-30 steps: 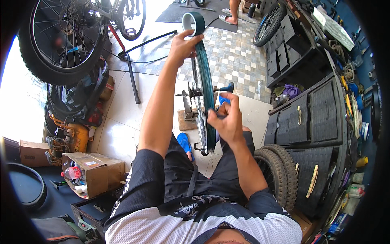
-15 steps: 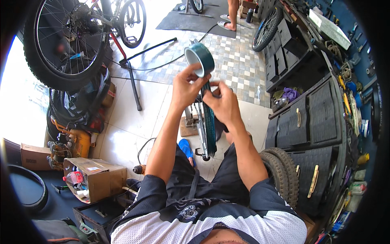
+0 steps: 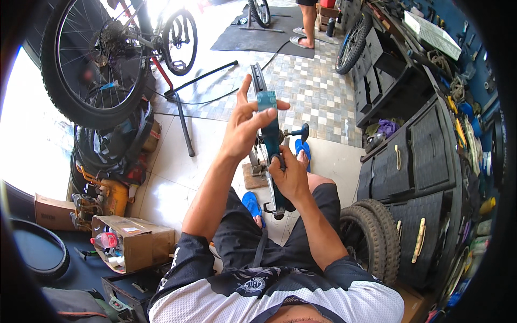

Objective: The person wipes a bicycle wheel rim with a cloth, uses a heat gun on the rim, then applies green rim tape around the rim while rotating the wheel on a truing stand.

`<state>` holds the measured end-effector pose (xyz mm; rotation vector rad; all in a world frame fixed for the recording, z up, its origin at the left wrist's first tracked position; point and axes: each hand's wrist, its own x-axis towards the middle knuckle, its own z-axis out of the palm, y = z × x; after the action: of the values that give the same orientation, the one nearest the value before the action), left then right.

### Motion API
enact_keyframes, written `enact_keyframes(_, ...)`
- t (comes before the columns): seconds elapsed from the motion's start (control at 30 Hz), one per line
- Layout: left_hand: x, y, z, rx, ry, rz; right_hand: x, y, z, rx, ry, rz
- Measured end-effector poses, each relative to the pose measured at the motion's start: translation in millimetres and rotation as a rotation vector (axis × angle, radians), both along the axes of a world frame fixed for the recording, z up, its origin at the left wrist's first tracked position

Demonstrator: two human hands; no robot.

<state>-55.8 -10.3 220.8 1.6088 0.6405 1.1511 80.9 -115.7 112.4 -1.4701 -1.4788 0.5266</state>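
At centre frame, the left hand point(image 3: 245, 126) pinches a teal strip of rim tape point(image 3: 267, 102) between thumb and fingers against the upper edge of a dark, upright bicycle wheel rim point(image 3: 269, 145), which sits edge-on in a stand above the person's lap. Just below, toward five o'clock, the right hand point(image 3: 291, 175) is closed around the rim's edge, fingers wrapped tight. Toward ten o'clock an upturned black-tyred bicycle point(image 3: 102, 59) stands; at eight o'clock sits an open brown cardboard box point(image 3: 134, 242).
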Motion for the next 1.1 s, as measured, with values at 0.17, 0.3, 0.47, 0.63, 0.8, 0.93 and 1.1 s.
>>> enact_keyframes(0.17, 12.7, 54.9, 27.8, 0.026, 0.140, 0.075, -0.7, -4.1, -1.9, -0.011, 0.073, 0.004)
enact_keyframes(0.3, 16.3, 100.5, 49.0, -0.332, -0.171, -0.029, -1.9, -1.8, -2.0, 0.045, 0.078, 0.019)
enact_keyframes(0.47, 21.9, 136.4, 68.2, -0.214, -0.159, -0.023, -1.0, -5.6, -4.8, 0.047, 0.108, 0.022)
enact_keyframes(0.63, 13.1, 173.8, 51.4, 0.024, -0.094, -0.052, -2.7, -10.5, -6.0, 0.033, 0.114, 0.022)
enact_keyframes(0.8, 3.2, 183.7, 40.6, 0.375, 0.098, 0.126, -1.9, -14.3, -11.2, 0.063, 0.115, 0.037)
enact_keyframes(0.93, 6.2, 187.8, 33.2, 0.480, 0.098, 0.176, -2.2, -15.0, -14.1, 0.055, 0.126, 0.036)
enact_keyframes(1.1, 9.5, 193.9, 26.3, 0.420, 0.229, 0.262, -1.5, -15.9, -13.3, 0.037, 0.107, 0.040)
